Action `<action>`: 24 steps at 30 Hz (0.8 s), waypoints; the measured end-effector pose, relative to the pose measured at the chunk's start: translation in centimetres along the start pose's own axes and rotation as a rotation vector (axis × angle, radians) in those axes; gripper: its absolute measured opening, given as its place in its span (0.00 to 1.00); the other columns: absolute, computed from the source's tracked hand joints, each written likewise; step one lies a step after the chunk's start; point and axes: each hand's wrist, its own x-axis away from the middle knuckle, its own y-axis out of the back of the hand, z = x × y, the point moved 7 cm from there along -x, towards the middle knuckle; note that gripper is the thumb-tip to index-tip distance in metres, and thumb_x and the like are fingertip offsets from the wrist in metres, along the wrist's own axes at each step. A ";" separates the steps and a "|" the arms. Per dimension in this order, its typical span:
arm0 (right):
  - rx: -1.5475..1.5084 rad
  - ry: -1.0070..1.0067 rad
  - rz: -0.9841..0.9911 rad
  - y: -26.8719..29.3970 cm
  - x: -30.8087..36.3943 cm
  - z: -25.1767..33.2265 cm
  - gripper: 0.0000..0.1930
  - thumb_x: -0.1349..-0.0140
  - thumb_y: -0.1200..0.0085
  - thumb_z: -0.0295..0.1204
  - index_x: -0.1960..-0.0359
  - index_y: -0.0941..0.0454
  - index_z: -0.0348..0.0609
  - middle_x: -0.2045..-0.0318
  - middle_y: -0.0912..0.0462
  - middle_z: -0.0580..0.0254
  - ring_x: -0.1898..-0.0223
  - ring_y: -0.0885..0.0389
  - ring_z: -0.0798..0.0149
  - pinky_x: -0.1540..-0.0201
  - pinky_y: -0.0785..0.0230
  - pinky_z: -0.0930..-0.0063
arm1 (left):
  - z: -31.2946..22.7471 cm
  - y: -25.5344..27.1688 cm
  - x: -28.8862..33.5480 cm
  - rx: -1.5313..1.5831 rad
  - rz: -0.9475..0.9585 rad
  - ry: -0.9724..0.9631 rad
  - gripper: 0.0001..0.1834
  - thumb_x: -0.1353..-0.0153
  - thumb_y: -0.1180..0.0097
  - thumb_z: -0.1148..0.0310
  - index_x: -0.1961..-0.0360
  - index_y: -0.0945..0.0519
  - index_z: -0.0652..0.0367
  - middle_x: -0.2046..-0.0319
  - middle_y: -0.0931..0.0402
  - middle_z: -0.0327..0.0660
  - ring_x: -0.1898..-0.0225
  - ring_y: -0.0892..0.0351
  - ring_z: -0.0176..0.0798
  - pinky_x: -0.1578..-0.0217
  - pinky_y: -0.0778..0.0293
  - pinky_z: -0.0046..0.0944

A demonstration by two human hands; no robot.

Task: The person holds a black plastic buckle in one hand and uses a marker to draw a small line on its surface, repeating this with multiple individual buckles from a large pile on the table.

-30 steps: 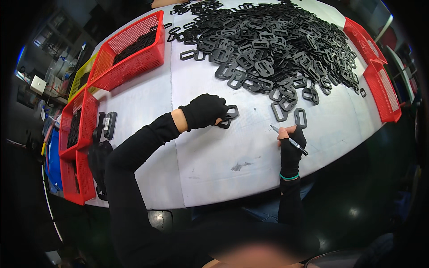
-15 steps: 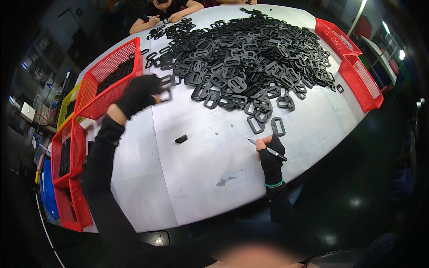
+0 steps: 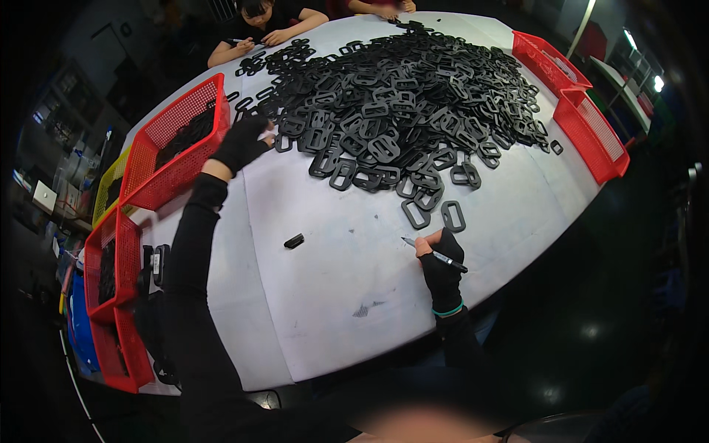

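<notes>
My left hand (image 3: 245, 143), in a black fingerless glove, reaches to the left edge of a large pile of flat black buckles (image 3: 384, 111). Its thumb and fingertip show a small gap beside a loose buckle (image 3: 283, 143), and I make out nothing between them. Near the front right, my right hand (image 3: 442, 267), gloved likewise, is closed round a marker pen (image 3: 447, 261) with its tip pointing left. Just beyond that hand lie two single buckles, one nearer (image 3: 453, 216) and one to its left (image 3: 416, 215). A black pen cap (image 3: 294, 241) rests on the white tabletop (image 3: 332, 295).
A red basket (image 3: 173, 177) holding black parts stands left of my left arm, with a yellow basket (image 3: 111, 184) and smaller red baskets (image 3: 129, 244) beside it. Red baskets (image 3: 591, 136) line the right edge. Across the table, a person's hands (image 3: 258, 41) work with a pen.
My left hand has moved right and up to the pile, and the blurred buckle at its fingers no longer shows there. My right hand keeps the pen. The view has shifted slightly.
</notes>
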 end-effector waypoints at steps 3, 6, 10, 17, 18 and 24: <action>-0.026 -0.004 0.006 -0.4 -0.1 0.2 0.09 0.47 0.41 0.25 0.77 0.30 0.38 0.84 0.28 0.67 0.82 0.30 0.75 0.77 0.36 0.79 | -2.7 -6.9 -0.4 -0.153 0.159 0.231 0.37 0.49 0.40 0.45 0.47 0.30 0.63 0.51 0.29 0.54 0.47 0.29 0.51 0.48 0.33 0.43; -0.072 0.005 0.000 -0.8 0.3 0.3 0.09 0.47 0.41 0.25 0.77 0.30 0.38 0.84 0.27 0.67 0.82 0.30 0.75 0.77 0.36 0.79 | -5.7 -10.0 0.5 -0.207 0.085 0.391 0.47 0.52 0.45 0.37 0.37 0.41 0.55 0.40 0.46 0.65 0.36 0.51 0.63 0.39 0.55 0.62; -0.114 0.006 -0.027 0.5 0.3 -0.7 0.09 0.46 0.41 0.25 0.78 0.30 0.39 0.84 0.27 0.68 0.81 0.31 0.75 0.77 0.37 0.79 | -8.7 -12.3 -0.2 -0.055 -0.094 0.372 0.43 0.54 0.46 0.34 0.40 0.35 0.47 0.40 0.48 0.65 0.36 0.54 0.63 0.38 0.60 0.61; -0.122 0.055 -0.037 0.2 0.6 -0.1 0.10 0.45 0.42 0.26 0.78 0.31 0.40 0.85 0.28 0.69 0.82 0.31 0.77 0.79 0.38 0.80 | -13.4 -11.6 2.5 0.059 -0.013 0.159 0.34 0.54 0.37 0.49 0.46 0.30 0.49 0.42 0.46 0.63 0.40 0.46 0.65 0.41 0.46 0.54; -0.075 0.013 -0.037 0.4 0.6 -0.2 0.09 0.46 0.41 0.25 0.78 0.30 0.38 0.84 0.27 0.67 0.81 0.29 0.75 0.77 0.35 0.78 | -13.7 -11.9 3.0 0.062 -0.001 0.164 0.34 0.54 0.37 0.49 0.46 0.30 0.49 0.42 0.46 0.63 0.40 0.46 0.65 0.41 0.46 0.54; 0.005 0.127 -0.061 0.3 0.3 0.8 0.09 0.47 0.41 0.25 0.78 0.30 0.38 0.85 0.27 0.67 0.82 0.30 0.75 0.77 0.36 0.78 | -17.5 -12.8 5.8 0.095 0.122 0.008 0.34 0.50 0.40 0.50 0.43 0.33 0.49 0.39 0.52 0.69 0.38 0.52 0.70 0.39 0.50 0.56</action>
